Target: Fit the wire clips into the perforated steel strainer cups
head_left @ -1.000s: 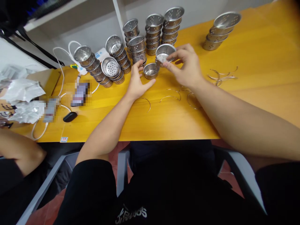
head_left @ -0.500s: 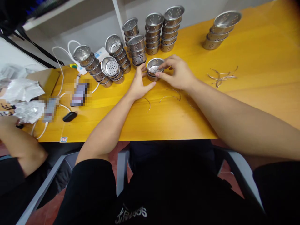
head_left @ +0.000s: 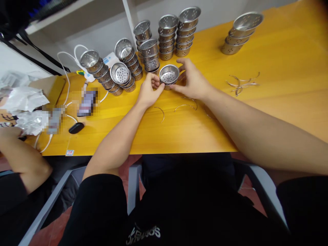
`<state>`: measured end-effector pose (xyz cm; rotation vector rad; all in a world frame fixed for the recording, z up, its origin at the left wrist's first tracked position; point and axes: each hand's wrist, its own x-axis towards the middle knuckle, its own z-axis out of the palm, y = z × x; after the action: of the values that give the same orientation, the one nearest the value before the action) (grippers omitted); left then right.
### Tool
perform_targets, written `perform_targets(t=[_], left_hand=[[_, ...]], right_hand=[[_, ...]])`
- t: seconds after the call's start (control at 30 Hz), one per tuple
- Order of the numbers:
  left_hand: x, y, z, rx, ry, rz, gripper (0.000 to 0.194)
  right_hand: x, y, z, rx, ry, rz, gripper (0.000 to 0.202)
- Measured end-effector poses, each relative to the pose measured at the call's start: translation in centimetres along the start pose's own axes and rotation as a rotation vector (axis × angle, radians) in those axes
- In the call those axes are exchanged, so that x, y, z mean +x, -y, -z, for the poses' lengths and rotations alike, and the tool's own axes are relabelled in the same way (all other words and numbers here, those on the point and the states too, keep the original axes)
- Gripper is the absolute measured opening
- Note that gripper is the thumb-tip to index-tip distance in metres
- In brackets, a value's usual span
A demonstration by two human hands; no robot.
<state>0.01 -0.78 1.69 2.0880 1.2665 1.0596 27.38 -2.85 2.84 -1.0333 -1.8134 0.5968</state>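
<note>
A shallow perforated metal cup [head_left: 169,78] stands in front of me, mouth upward, and the edge of another cup shows just beneath it. At its left side my left hand [head_left: 150,89] is closed, with the thumb and curled fingertips against the metal. My right hand [head_left: 192,79] wraps the right side, its thumb low on the front and some fingers by the rim; the index finger is raised off it. Part of the fingers behind the cup is hidden. Thin curved wires [head_left: 185,105] lie on the table close in front of the hands.
Several stacks of perforated cups [head_left: 167,37] line the back, and another stack [head_left: 238,36] stands at the right. Curved wires [head_left: 241,83] form a small pile. At left are a phone [head_left: 87,102], a black oval object [head_left: 76,127], cables and a co-worker's arm [head_left: 28,153].
My left hand has closed from spread fingers against the cup. My right fingers have come off the inside of the rim to the outer side, and the cup has shifted slightly towards me.
</note>
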Motion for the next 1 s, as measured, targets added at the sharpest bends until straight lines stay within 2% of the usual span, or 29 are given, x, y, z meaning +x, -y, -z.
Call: perform_targets(t=[0.07,0.13,0.23,0.33,0.43,0.57,0.67,0.83,0.93,1.0], left_hand=[[-0.3,-0.8,0.2,0.001,0.032,-0.025,0.019],[-0.6,-1.6,0.3,-0.009,0.038,-0.044,0.015],[-0.9,-2.2,0.3,-0.028,0.047,-0.066,0.021],[-1.2,-2.3,0.3,-0.035,0.109,-0.069,0.036],[-1.3,-2.5,0.3,0.012,0.157,-0.069,0.049],[-1.4,-2.9,0.5,0.06,0.134,-0.096,0.047],[-1.5,-3.2,0.6,0.048,0.185,-0.09,0.048],[-1.6,-3.4,0.8,0.046,0.249,-0.042,0.061],[-1.7,-3.5,0.9,0.048,0.257,-0.026,0.057],[-1.7,-3.7,1.0,0.048,0.256,-0.032,0.051]], right_hand=[[0.0,-0.4,-0.1,-0.001,-0.007,0.004,0.117],[0.1,-0.8,-0.1,-0.004,-0.012,0.012,0.118],[0.1,-1.0,0.1,-0.008,-0.021,-0.009,0.117],[0.2,-0.8,0.6,-0.006,-0.056,-0.071,0.113],[0.3,-0.3,1.1,0.004,-0.09,-0.117,0.098],[0.3,0.5,1.0,-0.012,-0.03,-0.072,0.068],[0.1,0.8,0.4,-0.023,0.04,-0.028,0.058],[-0.1,1.0,0.1,-0.059,0.056,-0.028,0.052],[0.3,0.8,1.2,-0.089,0.063,-0.073,0.051],[1.1,0.3,3.1,-0.126,0.004,-0.093,0.043]])
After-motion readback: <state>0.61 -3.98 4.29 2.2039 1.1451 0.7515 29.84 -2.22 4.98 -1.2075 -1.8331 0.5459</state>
